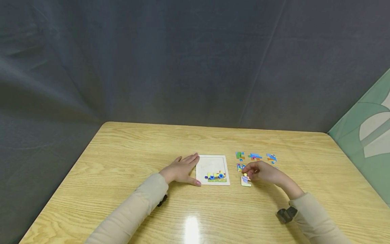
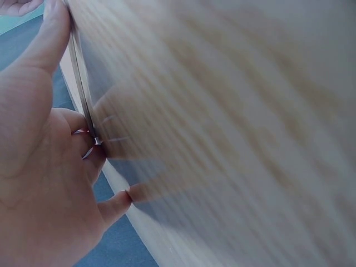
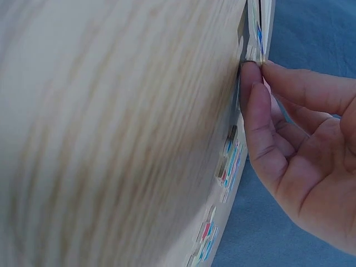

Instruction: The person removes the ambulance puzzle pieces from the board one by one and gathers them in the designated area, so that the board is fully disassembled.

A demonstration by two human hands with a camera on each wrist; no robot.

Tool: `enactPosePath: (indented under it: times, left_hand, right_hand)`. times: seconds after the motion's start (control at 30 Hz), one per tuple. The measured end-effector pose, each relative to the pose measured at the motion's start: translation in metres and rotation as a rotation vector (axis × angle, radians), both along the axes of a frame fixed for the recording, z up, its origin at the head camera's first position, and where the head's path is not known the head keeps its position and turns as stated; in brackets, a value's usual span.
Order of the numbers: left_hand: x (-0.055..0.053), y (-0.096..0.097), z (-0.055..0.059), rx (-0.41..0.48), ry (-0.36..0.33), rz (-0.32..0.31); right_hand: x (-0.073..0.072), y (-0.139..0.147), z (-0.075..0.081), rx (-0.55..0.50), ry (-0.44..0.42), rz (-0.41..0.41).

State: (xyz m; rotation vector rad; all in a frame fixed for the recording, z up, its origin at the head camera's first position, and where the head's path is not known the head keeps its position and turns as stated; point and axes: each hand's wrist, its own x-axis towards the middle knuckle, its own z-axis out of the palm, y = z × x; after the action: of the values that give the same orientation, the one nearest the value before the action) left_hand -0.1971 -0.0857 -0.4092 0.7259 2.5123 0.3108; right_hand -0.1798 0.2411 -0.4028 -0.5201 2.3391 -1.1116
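Note:
A white square puzzle tray (image 1: 211, 165) lies on the table, with joined puzzle pieces (image 1: 217, 177) showing a yellow and blue vehicle along its bottom edge. Against the tray's left side rests my left hand (image 1: 181, 170), its fingers spread and thumb at the lower corner. In the left wrist view the left hand (image 2: 50, 161) touches the tray's thin edge (image 2: 81, 83). Just right of the tray, my right hand (image 1: 260, 171) pinches a puzzle piece (image 1: 245, 181) between thumb and fingers. The right wrist view shows the right hand (image 3: 300, 133) gripping that piece, seen nearly edge-on.
Loose puzzle pieces lie in rows beyond the right hand: a green one (image 1: 240, 155), a blue and orange one (image 1: 255, 156) and a blue one (image 1: 271, 158). Another piece (image 1: 240, 167) is partly covered by the fingers. A dark curtain (image 1: 195, 64) hangs behind the wooden table (image 1: 137, 145).

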Motion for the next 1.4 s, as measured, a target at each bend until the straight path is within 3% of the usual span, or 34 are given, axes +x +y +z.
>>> enactPosePath:
  times: [0.57, 0.93, 1.17, 1.4]
  left_hand:
    - [0.003, 0.000, 0.005, -0.004, 0.006, -0.018]
    - [0.004, 0.000, 0.005, -0.005, -0.002, -0.019]
    - [0.003, 0.000, 0.005, -0.008, 0.005, -0.020]
    - [0.002, -0.001, 0.006, -0.002, 0.005, -0.019]
  right_hand:
    - [0.000, -0.001, -0.002, 0.017, -0.027, -0.029]
    - [0.000, 0.001, 0.000, -0.015, -0.042, -0.008]
    - [0.000, -0.003, 0.004, -0.024, 0.017, -0.002]
    - [-0.001, -0.025, 0.010, -0.033, 0.063, 0.029]
